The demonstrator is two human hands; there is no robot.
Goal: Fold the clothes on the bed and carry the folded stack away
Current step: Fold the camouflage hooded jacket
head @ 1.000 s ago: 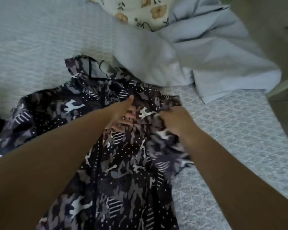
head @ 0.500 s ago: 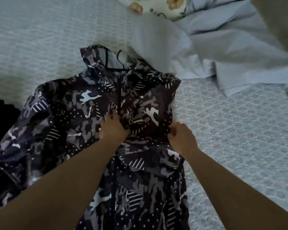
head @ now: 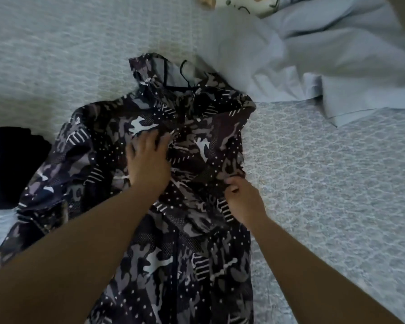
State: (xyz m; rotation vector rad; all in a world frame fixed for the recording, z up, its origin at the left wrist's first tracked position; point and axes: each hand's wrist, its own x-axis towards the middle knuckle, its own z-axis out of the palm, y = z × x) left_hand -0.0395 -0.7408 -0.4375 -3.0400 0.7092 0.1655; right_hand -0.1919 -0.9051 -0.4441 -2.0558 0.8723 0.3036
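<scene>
Head view: a dark camouflage-print jacket (head: 164,206) lies spread on the pale textured bed cover (head: 325,183), collar toward the pale blue sheet (head: 337,54). The left hand (head: 147,162) presses flat on its chest, fingers extended. The right hand (head: 243,199) pinches the jacket's folded right edge. A black garment (head: 7,164) lies at the far left.

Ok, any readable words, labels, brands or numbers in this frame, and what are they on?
None can be read.
Patterned jacket: only camouflage shapes, dots and stripes, no lettering or visible tag.
Floral fabric at the top edge: flower print only.
Pale blue sheet and black garment: plain.
</scene>
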